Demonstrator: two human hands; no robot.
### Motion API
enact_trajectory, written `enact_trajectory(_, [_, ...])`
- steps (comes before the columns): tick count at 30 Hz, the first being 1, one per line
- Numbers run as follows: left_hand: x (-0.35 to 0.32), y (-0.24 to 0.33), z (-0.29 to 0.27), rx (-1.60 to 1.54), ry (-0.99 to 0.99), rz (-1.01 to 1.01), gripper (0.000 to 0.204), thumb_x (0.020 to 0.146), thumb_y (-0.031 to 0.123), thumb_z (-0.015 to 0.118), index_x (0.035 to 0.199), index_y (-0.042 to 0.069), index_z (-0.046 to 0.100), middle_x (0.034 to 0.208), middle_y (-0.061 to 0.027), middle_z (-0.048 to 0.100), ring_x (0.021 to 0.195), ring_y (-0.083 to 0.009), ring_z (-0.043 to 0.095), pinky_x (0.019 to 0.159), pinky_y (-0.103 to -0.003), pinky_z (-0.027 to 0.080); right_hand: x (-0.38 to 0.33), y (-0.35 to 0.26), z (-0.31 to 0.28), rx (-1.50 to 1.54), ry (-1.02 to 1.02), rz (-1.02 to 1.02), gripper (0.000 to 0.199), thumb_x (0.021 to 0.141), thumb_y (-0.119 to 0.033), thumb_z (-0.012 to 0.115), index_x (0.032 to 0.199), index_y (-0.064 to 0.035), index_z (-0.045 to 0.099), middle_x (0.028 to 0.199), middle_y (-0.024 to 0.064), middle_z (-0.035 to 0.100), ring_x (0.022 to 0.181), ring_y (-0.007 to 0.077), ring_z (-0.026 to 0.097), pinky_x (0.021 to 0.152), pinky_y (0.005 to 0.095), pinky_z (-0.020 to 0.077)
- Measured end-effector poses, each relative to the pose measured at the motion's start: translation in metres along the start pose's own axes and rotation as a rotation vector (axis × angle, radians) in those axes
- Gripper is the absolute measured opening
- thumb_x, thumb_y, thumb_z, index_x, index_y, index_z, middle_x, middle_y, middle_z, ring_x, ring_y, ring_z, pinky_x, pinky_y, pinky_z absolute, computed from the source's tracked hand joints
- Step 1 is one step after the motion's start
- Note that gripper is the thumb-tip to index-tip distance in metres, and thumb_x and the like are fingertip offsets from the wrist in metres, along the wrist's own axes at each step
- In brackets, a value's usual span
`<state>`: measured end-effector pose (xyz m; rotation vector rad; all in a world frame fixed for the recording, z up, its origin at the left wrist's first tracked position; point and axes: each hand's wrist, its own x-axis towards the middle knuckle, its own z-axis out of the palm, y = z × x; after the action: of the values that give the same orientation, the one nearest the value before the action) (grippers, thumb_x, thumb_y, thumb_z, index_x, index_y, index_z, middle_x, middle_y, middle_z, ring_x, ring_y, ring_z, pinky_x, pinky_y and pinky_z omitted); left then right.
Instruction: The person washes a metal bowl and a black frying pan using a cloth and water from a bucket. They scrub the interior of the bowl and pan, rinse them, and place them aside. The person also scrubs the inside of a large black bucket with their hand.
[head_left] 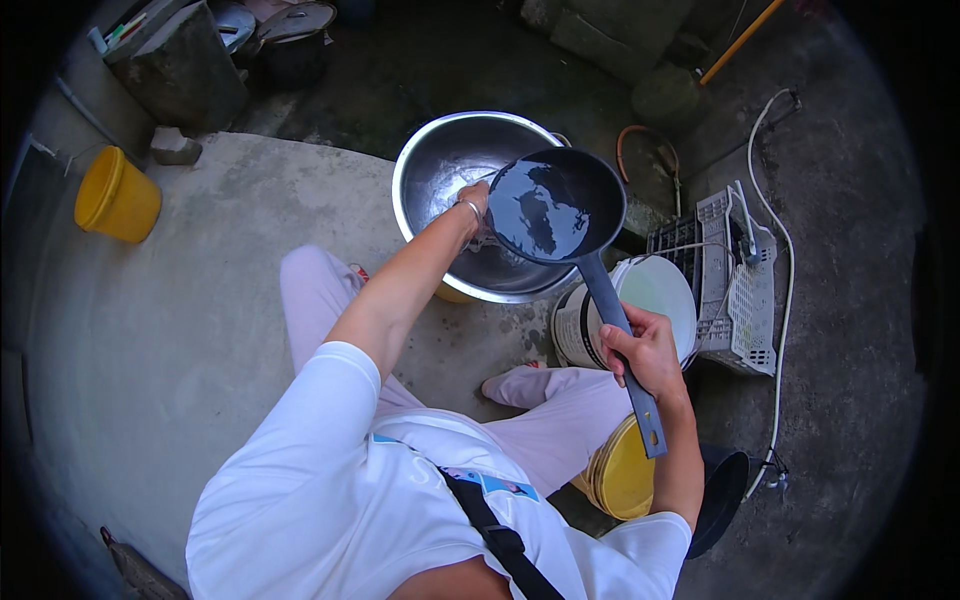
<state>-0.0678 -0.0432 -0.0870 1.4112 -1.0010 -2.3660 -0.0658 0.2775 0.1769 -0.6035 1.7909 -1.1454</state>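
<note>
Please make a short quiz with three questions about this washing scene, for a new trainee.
1. True or false: the right hand grips the handle of the dark frying pan.
2. Where is the left hand? A) on the yellow bucket B) at the pan's rim, over the steel basin C) on the plastic crate
3. Fill in: the pan's inside looks ____.

Key: 1 true; 2 B; 3 wet.

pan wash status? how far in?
Done: the dark round frying pan already holds a film of water. In hand: right hand grips its long handle, tilting the pan over the large steel basin; left hand is at the pan's rim, partly hidden. Left: water not yet tipped out; no soap or suds visible. Steel pots sit at the back, state unclear.
</note>
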Motion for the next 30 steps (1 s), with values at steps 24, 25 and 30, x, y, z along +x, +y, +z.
enact_trajectory(24, [-0.121, 0.126, -0.029, 0.21, -0.121, 0.318, 0.056, 0.063, -0.006, 0.043, 0.115, 0.003, 0.026, 0.104, -0.0247, 0.043, 0.092, -0.0492, 0.056, 0.063, -0.066, 0.051, 0.181, 0.064, 0.061, 0.695, -0.033, 0.038, 0.032, 0.097, -0.024, 0.033, 0.095, 0.0022, 0.05, 0.078, 0.0092, 0.057, 0.07, 0.0165, 0.058, 0.064, 0.0293, 0.0521])
enact_trajectory(25, [-0.133, 0.128, -0.022, 0.247, -0.089, 0.346, 0.056, 0.063, -0.006, 0.043, 0.116, 0.003, 0.027, 0.104, -0.0244, 0.044, 0.092, -0.0484, 0.056, 0.062, -0.065, 0.052, 0.199, 0.065, 0.06, 0.747, 0.045, 0.081, 0.033, 0.097, -0.025, 0.033, 0.094, 0.0025, 0.05, 0.077, 0.0101, 0.056, 0.07, 0.0179, 0.058, 0.063, 0.0304, 0.0521])
enact_trajectory(30, [-0.157, 0.158, -0.02, 0.49, -0.029, 0.452, 0.051, 0.064, -0.004, 0.044, 0.112, 0.006, 0.029, 0.097, -0.0206, 0.048, 0.083, -0.0422, 0.061, 0.059, -0.06, 0.054, 0.278, 0.065, 0.077, 1.136, 0.215, 0.176, 0.03, 0.096, -0.024, 0.036, 0.087, 0.0017, 0.05, 0.07, 0.0084, 0.052, 0.062, 0.0184, 0.054, 0.061, 0.0338, 0.0515])
